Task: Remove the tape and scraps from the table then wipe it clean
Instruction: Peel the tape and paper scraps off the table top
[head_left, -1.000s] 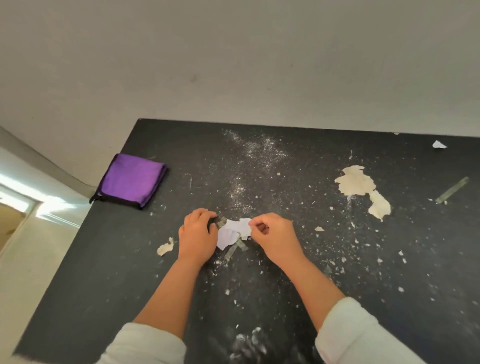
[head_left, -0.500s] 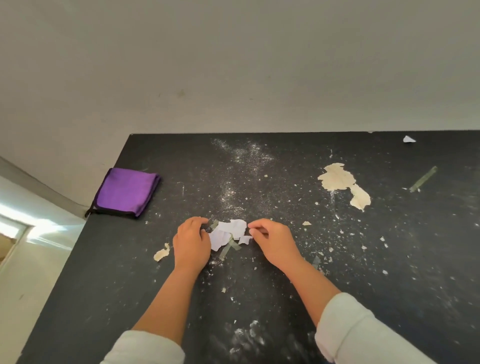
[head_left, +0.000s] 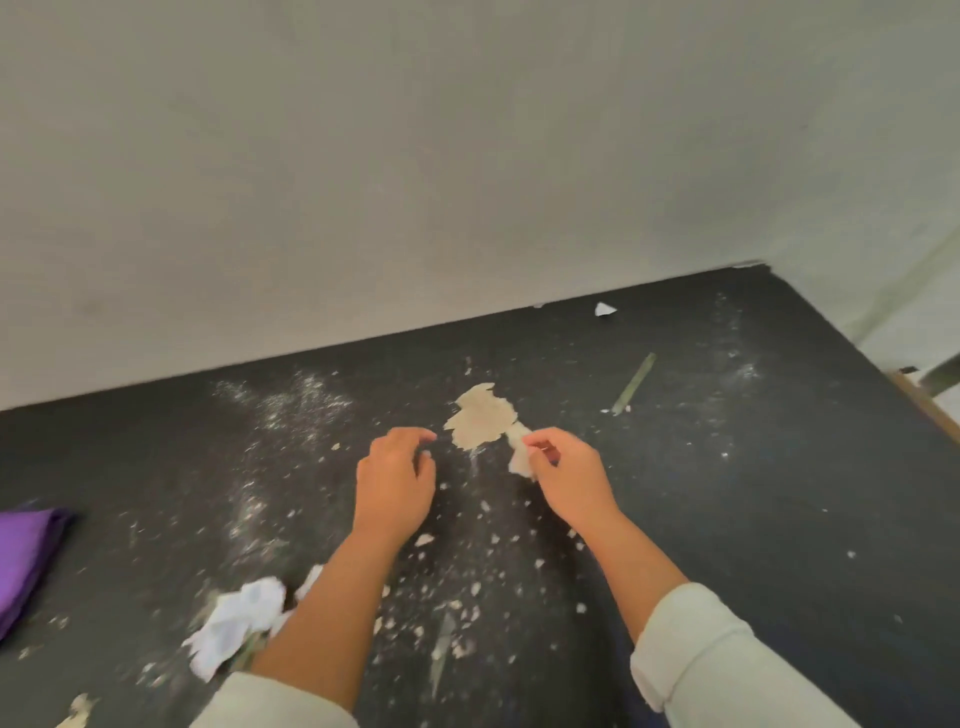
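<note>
The black table (head_left: 753, 519) is strewn with white powder and small flakes. A large beige scrap (head_left: 480, 415) lies in the middle. My right hand (head_left: 566, 475) pinches the smaller beige scrap (head_left: 519, 457) joined to its right side. Just left of the large scrap hovers my left hand (head_left: 397, 480), fingers curled and apart, holding nothing. A bunch of white paper scraps with tape (head_left: 236, 621) lies by my left forearm. One strip of tape (head_left: 632, 384) lies farther back on the right, another (head_left: 441, 649) near the front between my arms.
A folded purple cloth (head_left: 23, 561) lies at the left edge. One small white scrap (head_left: 604, 309) sits near the wall at the back. A beige scrap (head_left: 78, 712) is at the bottom left. The table's right edge (head_left: 930, 410) is close to a wall corner.
Both hands have left the white paper scraps with tape, which now lie by my left forearm. They moved to the right, to the beige scraps. My right hand has pinched the smaller one.
</note>
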